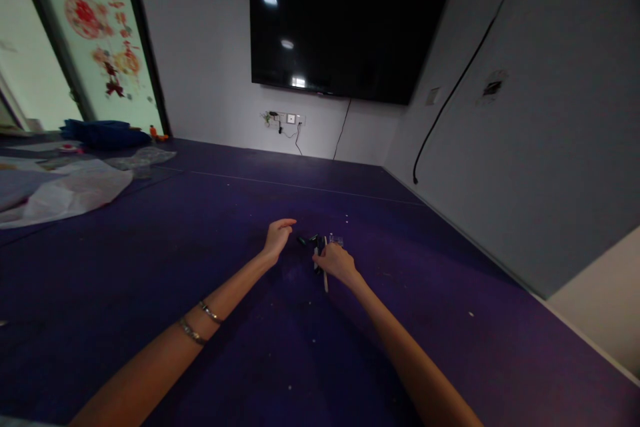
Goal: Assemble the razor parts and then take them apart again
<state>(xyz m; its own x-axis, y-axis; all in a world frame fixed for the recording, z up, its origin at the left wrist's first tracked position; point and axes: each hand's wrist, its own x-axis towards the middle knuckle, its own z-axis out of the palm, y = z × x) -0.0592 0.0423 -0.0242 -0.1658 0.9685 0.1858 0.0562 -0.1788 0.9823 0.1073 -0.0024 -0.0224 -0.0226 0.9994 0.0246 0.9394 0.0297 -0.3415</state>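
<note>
Though two hands (339,263), one stick (326,283).

The right hand (338,263) partly covers a small dark object (321,241), its details too tiny to make out, as both forearms (165,350) and a plastic sheet (83,192) run beyond the frame.

Right hand (336,260) at a pale stick (326,282) — left hand (279,238) apart

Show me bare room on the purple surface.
Apart from specks, there's room between the left forearm and plastic sheeting, and between the right forearm and gray wall. Crowded: around the right hand, pale stick and dark pieces.
</note>
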